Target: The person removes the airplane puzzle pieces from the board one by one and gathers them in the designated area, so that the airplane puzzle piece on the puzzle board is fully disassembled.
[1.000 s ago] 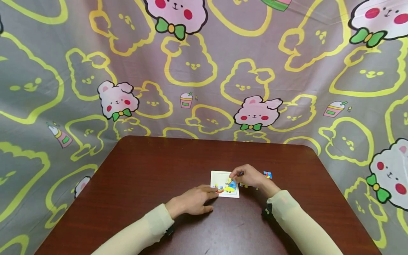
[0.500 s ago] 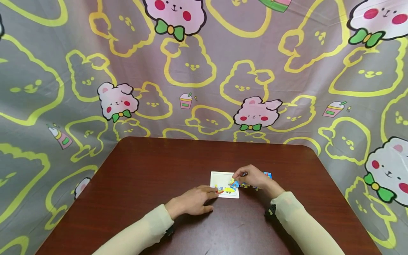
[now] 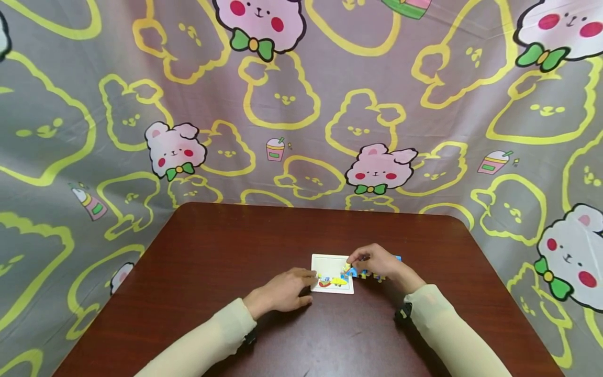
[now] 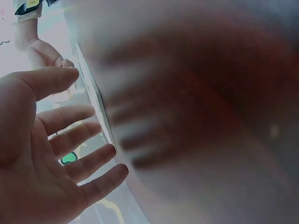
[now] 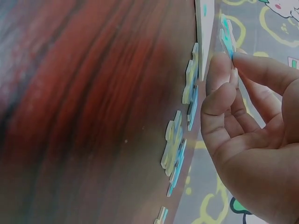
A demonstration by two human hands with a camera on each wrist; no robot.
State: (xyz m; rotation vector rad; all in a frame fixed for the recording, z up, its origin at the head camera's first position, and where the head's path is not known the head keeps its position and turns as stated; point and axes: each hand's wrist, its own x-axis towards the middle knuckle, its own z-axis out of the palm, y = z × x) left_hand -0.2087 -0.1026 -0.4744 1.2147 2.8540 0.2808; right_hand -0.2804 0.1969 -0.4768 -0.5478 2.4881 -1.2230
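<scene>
A small white puzzle tray [image 3: 327, 264] lies on the brown table, with colourful jigsaw pieces [image 3: 338, 281] along its front part. My right hand [image 3: 377, 261] is at the tray's right edge. In the right wrist view, its thumb and index finger pinch a blue-and-white jigsaw piece [image 5: 227, 39], raised above the table. My left hand [image 3: 284, 289] has its fingertips right at the tray's left edge. Seen in the left wrist view, the left hand's fingers [image 4: 74, 140] are spread and hold nothing.
Several loose jigsaw pieces [image 5: 172, 142] lie on the table [image 3: 235, 235] right of the tray, partly hidden under the right hand in the head view. A patterned curtain [image 3: 301, 104] hangs behind the table and along both sides.
My right hand has shifted slightly right with the pinched piece, from over the tray to its right edge. My left fingertips have slid back from the pieces to the tray's left edge.
</scene>
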